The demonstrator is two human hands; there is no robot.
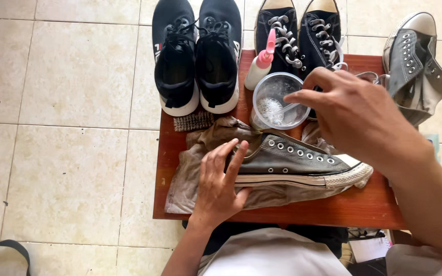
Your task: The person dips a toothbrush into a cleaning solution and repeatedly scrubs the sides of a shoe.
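Note:
A grey canvas sneaker [303, 163] without laces lies on its side on a brown cloth [190, 174] spread over a small red-brown table [333, 209]. My left hand [221, 184] rests flat on the sneaker's heel end and holds it down. My right hand [354, 115] hovers over a clear plastic cup [277, 99] with foamy liquid and grips a thin handle that dips into the cup; the tool's head is hidden in the foam.
A white squeeze bottle with a pink cap [259, 64] stands beside the cup. A bristle brush [193, 121] lies at the table's left edge. On the tiled floor beyond are black trainers [195, 56], dark laced sneakers [303, 38] and a second grey sneaker [415, 66].

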